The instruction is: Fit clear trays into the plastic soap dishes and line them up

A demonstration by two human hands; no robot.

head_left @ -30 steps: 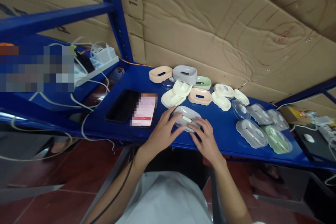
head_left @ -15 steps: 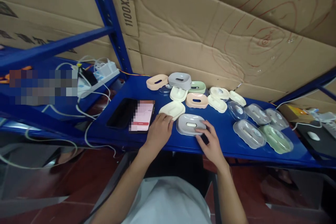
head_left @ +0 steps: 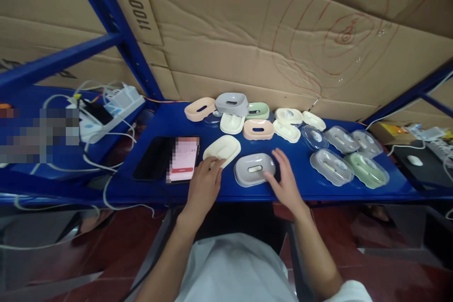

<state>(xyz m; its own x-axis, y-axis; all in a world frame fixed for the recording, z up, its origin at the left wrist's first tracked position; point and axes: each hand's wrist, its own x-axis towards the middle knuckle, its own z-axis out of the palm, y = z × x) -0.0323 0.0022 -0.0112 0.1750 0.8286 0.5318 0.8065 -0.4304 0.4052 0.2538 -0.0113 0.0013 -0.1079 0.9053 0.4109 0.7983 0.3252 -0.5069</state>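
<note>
A grey oval dish [head_left: 247, 177] with a pale piece in its central slot lies near the front edge of the blue table. My right hand [head_left: 286, 181] is at its right side, fingers apart, the thumb at the rim. To the left, a cream oval piece [head_left: 226, 147] lies flat, and my left hand [head_left: 206, 181] has its fingertips on its near edge, the fingers close together. Behind them are a peach dish [head_left: 258, 135], a cream piece [head_left: 232, 124], a grey dish [head_left: 231, 102], a green dish [head_left: 260, 110] and another peach dish [head_left: 198, 112].
Two phones, one dark [head_left: 152, 158] and one lit [head_left: 184, 158], lie at the left. Several clear-covered dishes [head_left: 331, 170] stand at the right. Cream pieces [head_left: 288, 133] lie behind. A power strip [head_left: 92, 127] with cables is farther left; cardboard [head_left: 226, 33] walls the back.
The view has shifted. My right hand's fingers have come off the grey dish's top and now extend beside it. My left hand has slid slightly toward the near edge of the cream piece.
</note>
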